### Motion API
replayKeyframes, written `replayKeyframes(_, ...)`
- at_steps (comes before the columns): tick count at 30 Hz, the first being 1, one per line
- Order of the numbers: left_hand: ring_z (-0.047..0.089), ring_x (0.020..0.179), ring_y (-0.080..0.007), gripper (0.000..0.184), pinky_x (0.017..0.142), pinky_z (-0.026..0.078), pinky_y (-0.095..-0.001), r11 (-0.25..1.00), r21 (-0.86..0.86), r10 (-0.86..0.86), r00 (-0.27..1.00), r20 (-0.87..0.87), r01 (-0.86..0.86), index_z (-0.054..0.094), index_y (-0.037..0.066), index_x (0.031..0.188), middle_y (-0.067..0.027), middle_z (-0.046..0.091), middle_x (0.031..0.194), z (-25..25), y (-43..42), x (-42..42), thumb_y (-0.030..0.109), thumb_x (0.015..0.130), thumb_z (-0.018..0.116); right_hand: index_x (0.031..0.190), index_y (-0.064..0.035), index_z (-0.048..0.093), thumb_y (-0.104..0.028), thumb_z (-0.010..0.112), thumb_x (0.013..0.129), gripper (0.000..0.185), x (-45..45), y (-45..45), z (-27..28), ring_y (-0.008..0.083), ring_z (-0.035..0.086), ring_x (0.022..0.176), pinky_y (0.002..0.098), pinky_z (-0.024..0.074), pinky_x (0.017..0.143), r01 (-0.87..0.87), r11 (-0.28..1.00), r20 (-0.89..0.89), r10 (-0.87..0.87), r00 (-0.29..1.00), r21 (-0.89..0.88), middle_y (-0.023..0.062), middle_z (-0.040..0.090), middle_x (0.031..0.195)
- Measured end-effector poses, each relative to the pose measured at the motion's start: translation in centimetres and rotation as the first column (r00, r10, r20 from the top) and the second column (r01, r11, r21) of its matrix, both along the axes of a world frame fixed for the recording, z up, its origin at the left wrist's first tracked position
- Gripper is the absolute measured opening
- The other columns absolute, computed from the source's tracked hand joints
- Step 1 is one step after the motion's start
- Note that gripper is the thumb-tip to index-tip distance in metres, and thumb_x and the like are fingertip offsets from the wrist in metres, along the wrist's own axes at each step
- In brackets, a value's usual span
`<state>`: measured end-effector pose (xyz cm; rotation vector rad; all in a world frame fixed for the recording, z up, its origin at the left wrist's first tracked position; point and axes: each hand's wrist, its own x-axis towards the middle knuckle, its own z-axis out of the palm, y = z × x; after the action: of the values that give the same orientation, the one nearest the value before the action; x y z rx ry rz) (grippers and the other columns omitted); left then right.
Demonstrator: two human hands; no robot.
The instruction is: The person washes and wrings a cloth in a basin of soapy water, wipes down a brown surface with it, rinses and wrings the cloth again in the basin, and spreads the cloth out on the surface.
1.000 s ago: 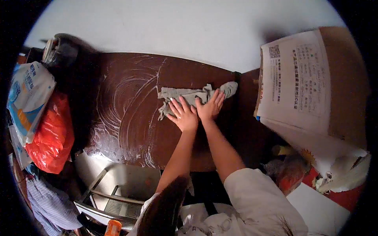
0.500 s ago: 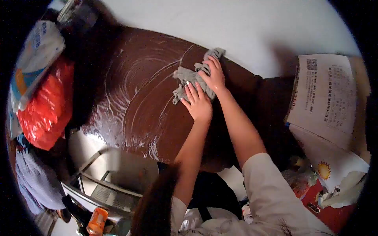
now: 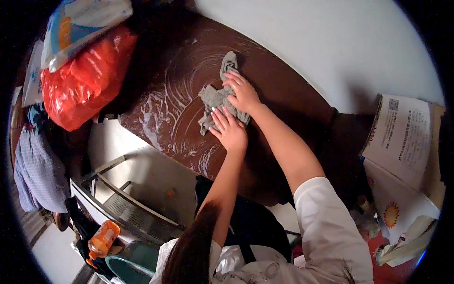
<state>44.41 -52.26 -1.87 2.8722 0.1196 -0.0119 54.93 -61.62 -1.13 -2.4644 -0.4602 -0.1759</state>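
Note:
A crumpled grey cloth (image 3: 213,97) lies on the dark brown tabletop (image 3: 276,90), one end stretched toward the far edge. My left hand (image 3: 230,131) presses flat on its near side, fingers spread. Farther along, my right hand (image 3: 244,95) rests over the cloth with its fingers outstretched and slightly bent. Both palms face down, and the cloth beneath them is partly hidden. Whitish, foamy streaks (image 3: 158,111) curve over the tabletop to the left of the cloth.
A white wall (image 3: 331,47) borders the table's far side. At left sits a red plastic bag (image 3: 90,78) beneath a white-and-blue package (image 3: 90,23). Cardboard boxes (image 3: 402,137) stand at right. A metal-framed chair (image 3: 127,203) and an orange bottle (image 3: 104,238) are at lower left.
The cloth and both hands have drawn back from the table's far edge, which the cloth's end reached before. The camera view has also turned, shifting the surroundings.

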Motion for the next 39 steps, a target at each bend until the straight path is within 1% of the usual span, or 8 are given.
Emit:
replayKeyframes(8,0.009,0.132,-0.0333,0.063,0.099,0.013,-0.0589,0.986,-0.053,0.144,0.967,-0.208,-0.159,0.016,0.004,0.136,-0.0205,0.007,0.142,1.5,3.2,-7.1,0.024,0.082,0.041,0.1,-0.0064,0.054,-0.015,0.054,0.065,0.036,-5.7,5.1,0.3,0.0256,0.03,0.125,0.0379,0.0273,0.102,-0.232,0.972,-0.061,0.23,0.971,-0.026,0.0081,0.04,0.13)
replayKeyframes(12,0.008,0.132,-0.0348,0.064,0.098,0.013,-0.0592,0.982,-0.021,0.178,0.951,-0.254,-0.189,0.015,0.003,0.136,-0.022,0.007,0.142,1.8,4.8,-11.1,0.026,0.083,0.042,0.101,-0.0052,0.055,-0.016,0.054,0.066,0.037,-9.8,7.3,1.4,0.0249,0.031,0.124,0.0377,0.0273,0.103,-0.233,0.972,-0.125,0.231,0.965,-0.003,0.0074,0.039,0.13)
replayKeyframes(15,0.008,0.131,-0.0366,0.065,0.099,0.014,-0.0584,0.979,-0.01,0.194,0.943,-0.269,-0.204,0.016,0.001,0.135,-0.0228,0.009,0.141,2.1,5.8,-13.4,0.026,0.081,0.044,0.097,-0.0028,0.057,-0.014,0.055,0.063,0.037,-13.0,8.7,1.8,0.0273,0.033,0.122,0.0406,0.0294,0.101,-0.14,0.989,-0.088,0.144,0.986,0.049,0.0106,0.042,0.127)
replayKeyframes(18,0.009,0.13,-0.0384,0.066,0.101,0.014,-0.0552,0.97,-0.122,0.187,0.967,-0.17,-0.209,0.017,0.0,0.135,-0.024,0.009,0.141,1.7,7.8,-15.0,0.022,0.079,0.045,0.097,-0.0016,0.055,-0.012,0.054,0.062,0.036,-15.8,10.7,2.0,0.0314,0.034,0.12,0.0419,0.0303,0.099,0.017,0.996,-0.07,-0.011,0.997,0.087,0.0148,0.042,0.124)
replayKeyframes(19,0.009,0.129,-0.0427,0.066,0.102,0.014,-0.052,0.949,-0.248,0.173,0.98,-0.097,-0.192,0.017,-0.001,0.134,-0.0269,0.007,0.139,1.3,8.6,-15.1,0.018,0.078,0.046,0.097,-0.0019,0.054,-0.011,0.054,0.062,0.036,-16.4,11.4,2.0,0.0326,0.035,0.119,0.0424,0.0311,0.098,0.07,0.994,-0.042,-0.067,0.997,0.08,0.0152,0.043,0.123)
replayKeyframes(23,0.012,0.124,-0.0506,0.068,0.102,0.016,-0.0516,0.939,-0.343,0.06,0.997,0.053,-0.039,0.021,-0.005,0.13,-0.0331,0.013,0.134,0.1,10.4,-14.7,0.005,0.07,0.053,0.096,-0.0017,0.054,-0.012,0.053,0.062,0.035,-16.6,12.3,1.6,0.0336,0.036,0.118,0.0435,0.0318,0.097,0.17,0.982,-0.007,-0.17,0.985,0.076,0.0163,0.043,0.123)
replayKeyframes(26,0.013,0.124,-0.0503,0.068,0.102,0.016,-0.0513,0.928,-0.37,0.06,0.997,0.054,-0.036,0.021,-0.005,0.13,-0.0331,0.013,0.134,-0.1,10.7,-14.4,0.005,0.07,0.053,0.098,-0.0016,0.054,-0.012,0.053,0.063,0.037,-16.5,12.6,1.4,0.0334,0.036,0.118,0.0439,0.0317,0.097,0.197,0.98,-0.009,-0.197,0.98,0.031,0.0165,0.043,0.123)
replayKeyframes(39,0.015,0.126,-0.0452,0.067,0.098,0.023,-0.0542,0.991,-0.131,-0.013,0.997,0.073,0.023,0.026,0.0,0.132,-0.0281,0.016,0.137,0.0,15.6,-7.2,0.007,0.07,0.051,0.103,-0.0042,0.05,-0.014,0.053,0.066,0.038,-11.7,16.2,1.1,0.0345,0.03,0.121,0.0447,0.0278,0.098,0.437,0.9,-0.008,-0.437,0.9,-0.008,0.0172,0.039,0.126)
